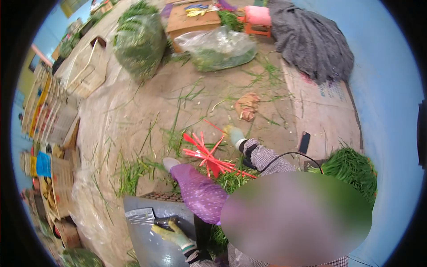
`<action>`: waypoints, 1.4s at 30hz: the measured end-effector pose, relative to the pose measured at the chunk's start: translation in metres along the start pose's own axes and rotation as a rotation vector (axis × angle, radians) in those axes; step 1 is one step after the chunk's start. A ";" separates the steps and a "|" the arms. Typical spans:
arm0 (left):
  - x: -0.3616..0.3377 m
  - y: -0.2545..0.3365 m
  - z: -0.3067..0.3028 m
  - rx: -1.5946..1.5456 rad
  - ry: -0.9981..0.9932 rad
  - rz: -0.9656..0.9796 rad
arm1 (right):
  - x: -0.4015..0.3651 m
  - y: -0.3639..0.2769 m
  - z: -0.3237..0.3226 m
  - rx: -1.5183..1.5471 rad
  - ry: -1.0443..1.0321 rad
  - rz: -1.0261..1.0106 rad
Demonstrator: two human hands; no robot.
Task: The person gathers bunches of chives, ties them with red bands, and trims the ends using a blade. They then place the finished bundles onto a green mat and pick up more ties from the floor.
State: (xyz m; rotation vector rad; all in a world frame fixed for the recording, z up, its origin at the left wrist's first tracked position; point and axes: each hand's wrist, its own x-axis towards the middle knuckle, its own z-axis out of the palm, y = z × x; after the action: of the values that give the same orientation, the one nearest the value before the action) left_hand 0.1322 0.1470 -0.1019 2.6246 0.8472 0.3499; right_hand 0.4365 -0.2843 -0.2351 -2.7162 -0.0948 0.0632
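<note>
The right hand [234, 135], gloved, reaches to about one o'clock of the red strips [208, 156]. Its fingers are drawn close together and tipped toward the floor, and whether they pinch a strip I cannot tell. The strips lie fanned on the ground just past the purple-clad knee [200, 196], probably so one can be taken without leaning. The left hand [172, 234] (gloved too) rests at seven o'clock on a grey metal sheet [147, 249]. Its fingers are spread loosely and seem to grip nothing, beside a dark object [165, 221] I cannot make out. Cut greens [351, 171] are heaped at three o'clock, with a phone [304, 142] lying just clear of them.
</note>
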 end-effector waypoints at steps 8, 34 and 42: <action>-0.028 0.090 -0.117 -0.608 -0.009 0.185 | -0.089 -0.233 -0.221 0.783 0.119 -0.716; -0.226 -0.003 -0.213 -1.551 0.159 -0.348 | -0.286 -0.458 -0.158 0.784 -0.094 -1.552; -0.217 -0.037 -0.212 -1.639 0.411 -0.522 | -0.385 -0.432 -0.117 0.882 -0.570 -2.097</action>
State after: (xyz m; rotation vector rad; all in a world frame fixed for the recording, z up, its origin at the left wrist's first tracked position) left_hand -0.1298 0.0999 0.0482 0.8051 0.7544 0.9145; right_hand 0.0355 0.0313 0.0608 -0.6804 -2.1386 0.1658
